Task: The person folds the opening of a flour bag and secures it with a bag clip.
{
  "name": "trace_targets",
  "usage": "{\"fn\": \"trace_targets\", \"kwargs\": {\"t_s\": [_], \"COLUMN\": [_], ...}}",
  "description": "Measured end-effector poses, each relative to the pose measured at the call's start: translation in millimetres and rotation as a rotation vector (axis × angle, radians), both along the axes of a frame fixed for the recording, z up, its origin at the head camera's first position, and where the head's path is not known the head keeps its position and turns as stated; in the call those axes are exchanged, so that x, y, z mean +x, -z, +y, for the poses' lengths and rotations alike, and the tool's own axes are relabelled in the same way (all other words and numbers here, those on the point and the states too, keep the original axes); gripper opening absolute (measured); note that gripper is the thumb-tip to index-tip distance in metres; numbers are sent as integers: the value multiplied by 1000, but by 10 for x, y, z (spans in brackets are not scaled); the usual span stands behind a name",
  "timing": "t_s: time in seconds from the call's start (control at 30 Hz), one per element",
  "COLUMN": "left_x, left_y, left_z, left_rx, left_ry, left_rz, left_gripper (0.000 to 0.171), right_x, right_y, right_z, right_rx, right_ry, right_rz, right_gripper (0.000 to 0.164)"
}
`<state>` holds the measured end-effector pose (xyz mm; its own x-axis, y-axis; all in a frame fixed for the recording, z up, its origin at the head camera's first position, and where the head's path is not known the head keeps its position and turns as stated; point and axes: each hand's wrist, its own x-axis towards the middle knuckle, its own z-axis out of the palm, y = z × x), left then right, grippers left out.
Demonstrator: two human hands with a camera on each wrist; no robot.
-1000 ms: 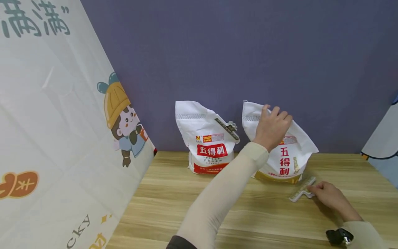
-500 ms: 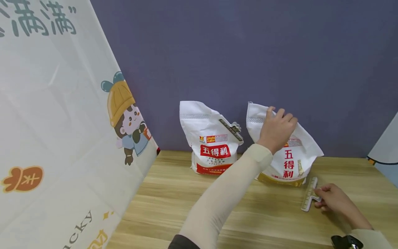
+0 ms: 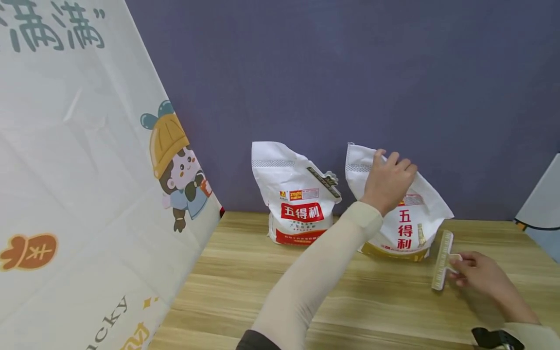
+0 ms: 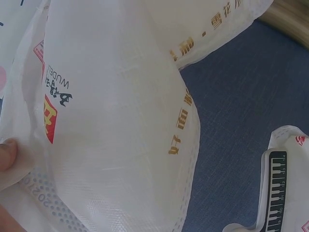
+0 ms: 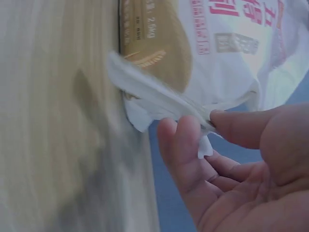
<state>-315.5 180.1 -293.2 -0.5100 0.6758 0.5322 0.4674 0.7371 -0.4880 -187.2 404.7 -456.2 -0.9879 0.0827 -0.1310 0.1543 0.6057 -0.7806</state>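
Note:
My left hand (image 3: pixel 389 183) grips the folded upper edge of the right-hand white flour bag (image 3: pixel 404 228), its fingers curled over the top. In the left wrist view the thumb (image 4: pixel 6 154) lies on that bag's white fabric, and the other fingers are mostly hidden. My right hand (image 3: pixel 485 274) pinches a pale bag clip (image 3: pixel 443 262) by its handle, just above the table and apart from the bag. Seen from the right wrist, the clip (image 5: pixel 152 92) sits between thumb and fingers, its long bar pointing away in front of the bag's lower part.
A second white flour bag (image 3: pixel 302 214) with a red label stands to the left, a dark piano-key clip (image 3: pixel 323 182) on its slanted folded edge. Behind both rises a blue-grey partition (image 3: pixel 306 73). The wooden table (image 3: pixel 236 282) spreads in front, beside a printed white sheet (image 3: pixel 78 170).
The right hand has drawn slightly back to the right with the clip and turned its bar more upright. My left hand keeps its grip on the bag; the view has shifted a little.

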Motion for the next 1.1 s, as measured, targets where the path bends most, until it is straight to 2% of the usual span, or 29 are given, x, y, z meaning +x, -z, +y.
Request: {"fn": "trace_targets", "kwargs": {"t_s": [0.2, 0.33, 0.47, 0.7, 0.83, 1.1], "left_x": [-12, -30, -51, -53, -42, -18], "left_y": [8, 21, 27, 32, 38, 26], "left_z": [-4, -7, -3, 4, -2, -23], "left_rx": [8, 17, 27, 27, 31, 28], "left_ry": [4, 4, 11, 9, 14, 12], "left_rz": [8, 18, 18, 11, 16, 14], "left_gripper": [31, 32, 32, 32, 32, 31], "right_x": [46, 74, 95, 154, 184, 171], "right_y": [-93, -154, -221, -324, -408, -569], "right_z": [37, 49, 51, -13, -47, -132], "right_rx": [20, 75, 142, 242, 287, 304], "right_ry": [-8, 4, 53, 138, 180, 249], "right_rz": [42, 116, 185, 337, 385, 569], "right_gripper": [55, 52, 54, 48, 47, 41]}}
